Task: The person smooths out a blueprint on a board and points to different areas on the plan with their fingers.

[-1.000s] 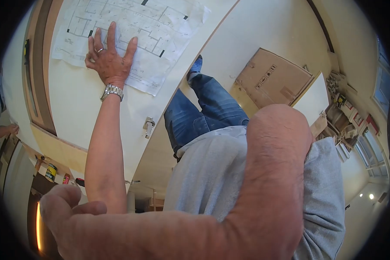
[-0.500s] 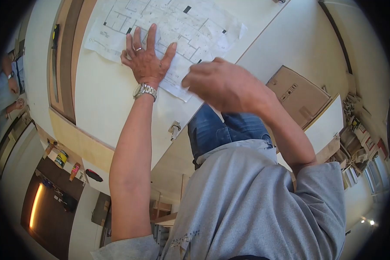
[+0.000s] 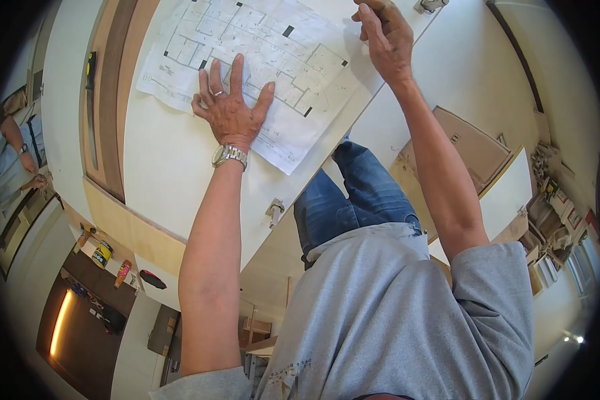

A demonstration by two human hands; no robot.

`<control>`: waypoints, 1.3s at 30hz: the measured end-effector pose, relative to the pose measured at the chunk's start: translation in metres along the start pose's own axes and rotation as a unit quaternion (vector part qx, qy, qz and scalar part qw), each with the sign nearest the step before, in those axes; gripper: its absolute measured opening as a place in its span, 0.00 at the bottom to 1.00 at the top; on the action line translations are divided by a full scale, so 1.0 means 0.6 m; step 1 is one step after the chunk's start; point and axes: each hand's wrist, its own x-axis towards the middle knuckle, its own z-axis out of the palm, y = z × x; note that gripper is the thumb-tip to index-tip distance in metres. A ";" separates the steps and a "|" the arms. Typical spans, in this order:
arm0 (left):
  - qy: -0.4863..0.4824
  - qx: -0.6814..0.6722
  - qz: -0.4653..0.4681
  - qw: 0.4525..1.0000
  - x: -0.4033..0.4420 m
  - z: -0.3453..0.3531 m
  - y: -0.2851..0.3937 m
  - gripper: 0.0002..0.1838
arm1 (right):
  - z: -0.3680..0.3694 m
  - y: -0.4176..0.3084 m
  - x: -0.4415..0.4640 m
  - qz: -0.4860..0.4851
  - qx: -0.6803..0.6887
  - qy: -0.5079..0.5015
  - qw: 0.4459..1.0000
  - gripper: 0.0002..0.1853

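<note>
My left hand [image 3: 230, 115] lies flat with spread fingers on a printed floor plan [image 3: 300, 80], a creased white sheet with wall lines and black blocks. A ring and a metal watch [image 3: 229, 155] are on that hand and wrist. Beneath the sheet is a white panel [image 3: 173, 160] with a metal hinge [image 3: 275, 212] at its near edge. My right hand [image 3: 387, 43] is raised at the top, right of the plan, casting a shadow beside it. Its fingers are loosely bent and apart, with nothing visible in them. A second hinge [image 3: 431, 5] is close to its right.
A long-bladed tool with a black and yellow handle [image 3: 91, 77] lies on brown strips at left. Below are a yellow can [image 3: 102, 254], a red bottle [image 3: 123, 273] and a black oval item [image 3: 153, 279]. Cardboard [image 3: 457, 143] lies right. Another person's arm [image 3: 12, 135] shows far left.
My right hand has swung up and away, from near the plan's lower edge to beyond its right side, uncovering that corner. My left hand stays spread on the sheet.
</note>
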 end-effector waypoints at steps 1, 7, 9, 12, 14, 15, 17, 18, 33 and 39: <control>0.002 0.001 0.001 1.000 0.000 -0.002 0.001 0.49 | 0.014 0.015 -0.002 0.019 0.019 0.035 0.999 0.10; -0.017 0.001 -0.009 1.000 -0.001 -0.007 0.004 0.49 | 0.036 0.040 -0.008 -0.058 -0.057 0.076 0.994 0.12; -0.016 0.000 -0.010 1.000 0.002 -0.006 0.004 0.49 | 0.034 0.035 -0.006 -0.041 -0.066 0.053 0.996 0.13; -0.013 -0.003 -0.007 1.000 0.002 -0.005 0.004 0.50 | 0.030 0.024 -0.007 -0.049 -0.098 -0.001 0.994 0.13; -0.013 -0.004 -0.008 1.000 0.001 -0.006 0.004 0.50 | 0.028 0.020 -0.008 -0.046 -0.108 -0.018 0.993 0.14; -0.012 -0.006 -0.008 1.000 0.001 -0.006 0.004 0.50 | 0.028 0.021 -0.007 -0.044 -0.118 -0.035 0.991 0.15; -0.012 -0.007 -0.008 1.000 0.001 -0.007 0.004 0.50 | 0.031 0.025 -0.008 -0.058 -0.132 -0.039 0.989 0.15; -0.012 -0.009 -0.008 1.000 0.002 -0.006 0.004 0.50 | 0.031 0.025 -0.007 -0.073 -0.147 -0.043 0.986 0.16; -0.020 0.011 -0.009 1.000 0.002 -0.010 0.005 0.50 | 0.031 0.014 -0.008 -0.061 -0.177 -0.061 0.981 0.17; -0.015 0.000 -0.010 1.000 0.002 -0.008 0.005 0.50 | 0.032 0.015 -0.007 -0.062 -0.176 -0.061 0.980 0.17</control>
